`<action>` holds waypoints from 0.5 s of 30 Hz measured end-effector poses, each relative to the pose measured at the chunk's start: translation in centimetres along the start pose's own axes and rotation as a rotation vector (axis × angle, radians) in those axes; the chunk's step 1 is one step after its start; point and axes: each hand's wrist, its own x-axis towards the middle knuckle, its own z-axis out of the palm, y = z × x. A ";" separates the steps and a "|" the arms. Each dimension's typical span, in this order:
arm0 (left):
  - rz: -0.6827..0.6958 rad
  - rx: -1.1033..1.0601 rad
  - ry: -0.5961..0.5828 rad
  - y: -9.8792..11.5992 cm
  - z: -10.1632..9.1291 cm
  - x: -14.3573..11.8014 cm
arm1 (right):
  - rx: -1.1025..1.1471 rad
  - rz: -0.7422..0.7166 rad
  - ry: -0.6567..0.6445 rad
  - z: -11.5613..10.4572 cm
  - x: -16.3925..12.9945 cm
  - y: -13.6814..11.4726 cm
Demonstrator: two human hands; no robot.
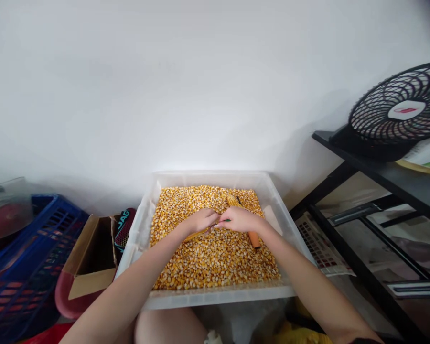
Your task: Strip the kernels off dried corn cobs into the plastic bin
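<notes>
Knee: bare knee [168, 327] at the bottom edge, closest to the camera, just under the front wall of the tub.
Tub: clear plastic tub [215, 298] set low against the white wall, filled with loose corn kernels [215, 260].
Left hand: left hand [199, 220] curled around a corn cob [195, 235] that lies low over the kernels; fingers closed on it, not spread.
Right hand: right hand [241, 220] pressed together around a slim tool [225, 220] with a green shaft, its tip pointing at the cob between the two hands.
Orange piece: an orange, handle-like end [254, 240] shows just below the right hand; whether it belongs to the tool cannot be told.
Second cob: another cob [233, 200] rests on the kernels just behind the hands.
Step in hand: seemingly prising kernels off the held cob so they drop into the tub.
Next move calls for: a steady grip on the cob, the tool tip run along a row, turning the cob as rows come bare.
Left side: blue crate [25, 267], open cardboard box [89, 258].
Right side: black shelf [387, 177] carrying a black fan [397, 112].
</notes>
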 end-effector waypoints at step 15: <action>-0.066 -0.697 0.480 -1.5 -3.3 -0.4 | 0.069 -0.003 0.084 0.0 0.0 -0.8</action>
